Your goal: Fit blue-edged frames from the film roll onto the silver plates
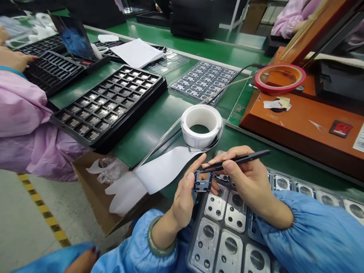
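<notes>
My left hand [186, 195] pinches a small square dark metal part [202, 181] between thumb and fingers, just above a clear tray of silver parts [224, 242]. My right hand [250, 182] grips black tweezers [237, 160] like a pen, their tip touching the top edge of the small part. Both arms wear blue sleeves, and a green bangle is on my left wrist. A white tape roll [201, 126] lies on the green bench just beyond my hands, its backing strip [159, 170] trailing toward the bench edge.
A black tray of parts [109, 102] lies to the left, clear trays [203, 79] behind it. An orange machine [301, 113] with a red tape ring [279, 77] stands at right. A co-worker's pink sleeve [25, 125] is at far left; a cardboard box [99, 189] hangs below the bench edge.
</notes>
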The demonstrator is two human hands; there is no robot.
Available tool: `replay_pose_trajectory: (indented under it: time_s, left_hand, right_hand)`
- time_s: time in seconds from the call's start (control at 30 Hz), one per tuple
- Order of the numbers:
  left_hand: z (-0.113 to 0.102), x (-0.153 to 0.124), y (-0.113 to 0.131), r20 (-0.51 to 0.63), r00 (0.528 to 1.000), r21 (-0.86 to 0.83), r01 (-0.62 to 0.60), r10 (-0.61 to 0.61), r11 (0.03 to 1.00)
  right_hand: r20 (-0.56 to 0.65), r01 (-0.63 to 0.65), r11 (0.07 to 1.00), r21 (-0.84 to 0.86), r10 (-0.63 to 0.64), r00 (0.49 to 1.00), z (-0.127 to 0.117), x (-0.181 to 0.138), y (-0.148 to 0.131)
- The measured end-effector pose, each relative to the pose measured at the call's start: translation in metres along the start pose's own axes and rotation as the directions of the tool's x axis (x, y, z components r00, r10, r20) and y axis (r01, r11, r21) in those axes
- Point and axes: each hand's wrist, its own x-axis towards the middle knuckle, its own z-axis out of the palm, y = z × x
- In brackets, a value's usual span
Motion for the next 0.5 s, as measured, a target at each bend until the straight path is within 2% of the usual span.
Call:
replay_pose_trajectory:
  time_s: [0.3, 0.5]
  left_hand:
    - [0.0005, 0.0003, 0.0000, 0.012, 1.000, -0.004, -0.003, 0.003, 1.000]
    - [-0.0011, 0.0003, 0.0007, 0.043, 0.999, 0.017, -0.011, 0.010, 1.000]
  right_hand:
    - [0.010, -0.002, 1.000, -0.006, 0.002, 1.000, 0.0008, -0.0012, -0.0016]
    - [-0.029, 0.029, 0.997, -0.070, -0.031, 0.999, 0.0015, 0.0002, -0.0018]
